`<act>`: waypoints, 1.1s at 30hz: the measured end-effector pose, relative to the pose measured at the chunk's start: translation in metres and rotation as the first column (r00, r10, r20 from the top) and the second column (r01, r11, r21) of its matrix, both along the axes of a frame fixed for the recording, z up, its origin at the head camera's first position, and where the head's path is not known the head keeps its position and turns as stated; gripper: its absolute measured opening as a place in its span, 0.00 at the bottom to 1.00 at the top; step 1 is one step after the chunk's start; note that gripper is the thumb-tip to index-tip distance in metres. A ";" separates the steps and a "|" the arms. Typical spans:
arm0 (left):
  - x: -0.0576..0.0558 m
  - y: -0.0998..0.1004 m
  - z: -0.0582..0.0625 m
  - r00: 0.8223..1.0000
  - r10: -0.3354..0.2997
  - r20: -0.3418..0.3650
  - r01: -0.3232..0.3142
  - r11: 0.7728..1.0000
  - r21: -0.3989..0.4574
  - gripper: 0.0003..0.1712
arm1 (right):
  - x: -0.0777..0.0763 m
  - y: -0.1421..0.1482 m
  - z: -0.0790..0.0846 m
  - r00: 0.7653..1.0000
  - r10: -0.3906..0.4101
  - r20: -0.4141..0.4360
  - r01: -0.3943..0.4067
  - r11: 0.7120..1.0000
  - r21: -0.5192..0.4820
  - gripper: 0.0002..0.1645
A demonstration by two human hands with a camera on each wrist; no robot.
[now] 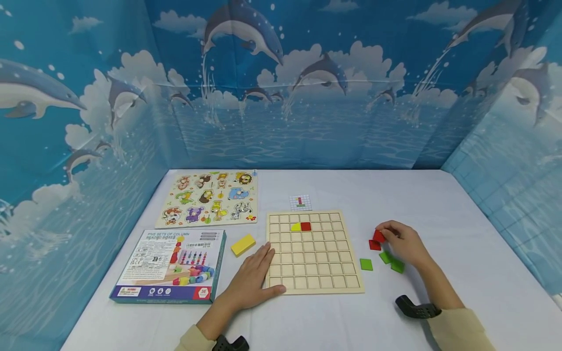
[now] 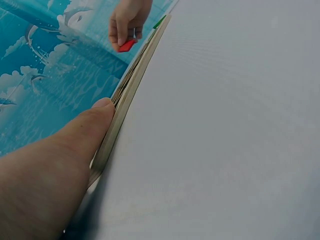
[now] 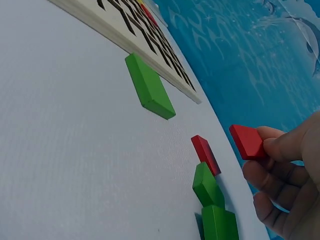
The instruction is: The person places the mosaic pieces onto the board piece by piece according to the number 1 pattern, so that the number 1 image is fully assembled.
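Two hands are at work over the white-covered table [image 1: 325, 321], seen from the head. The right hand [image 1: 401, 243] pinches a small square red tile [image 1: 379, 236] to the right of the pale wooden grid board [image 1: 316, 287]; a second red tile [image 1: 374, 245] lies just below it. Nearby I count three square green tiles: one [image 1: 366, 264] just beside the board, two [image 1: 386, 257] farther right. The left hand [image 1: 252, 278] lies with fingers extended on the board's left edge, gripping nothing. On the grid, a yellow tile [image 1: 296, 227] and a red square [image 1: 305, 226] occupy neighbouring compartments. Beyond the board: a small printed pattern card [image 1: 300, 202]. Left of it: a yellow rectangular block [image 1: 243, 245], a printed cardboard box [image 1: 167, 292] and a flat animal puzzle board [image 1: 251, 195]. Left wrist: thumb against the board's edge, the other hand behind with its red tile. Right wrist: the held tile is between thumb and fingers, raised off the table; the loose red tile lies near the paired green ones.
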State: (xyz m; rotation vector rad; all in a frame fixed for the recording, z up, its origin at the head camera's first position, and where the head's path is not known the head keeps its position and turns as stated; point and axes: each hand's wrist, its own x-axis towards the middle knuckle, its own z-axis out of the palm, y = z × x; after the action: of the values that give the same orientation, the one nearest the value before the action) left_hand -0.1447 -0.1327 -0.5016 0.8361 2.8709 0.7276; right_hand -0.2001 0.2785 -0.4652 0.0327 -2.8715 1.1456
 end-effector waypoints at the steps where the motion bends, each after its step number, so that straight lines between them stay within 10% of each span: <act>1: 0.000 0.000 0.000 1.000 0.000 -0.002 0.000 1.000 -0.001 0.57 | -0.001 -0.002 0.001 1.000 0.008 0.001 -0.008 1.000 -0.002 0.14; 33: 0.001 0.000 0.003 1.000 0.002 0.002 -0.002 1.000 0.017 0.56 | -0.025 -0.066 0.010 0.972 0.222 -0.071 -0.227 0.972 -0.058 0.09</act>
State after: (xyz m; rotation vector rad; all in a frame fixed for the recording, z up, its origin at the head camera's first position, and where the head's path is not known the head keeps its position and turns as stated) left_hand -0.1434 -0.1322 -0.4984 0.8344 2.8685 0.7538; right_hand -0.2255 0.2123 -0.4548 0.3943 -2.8278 1.2480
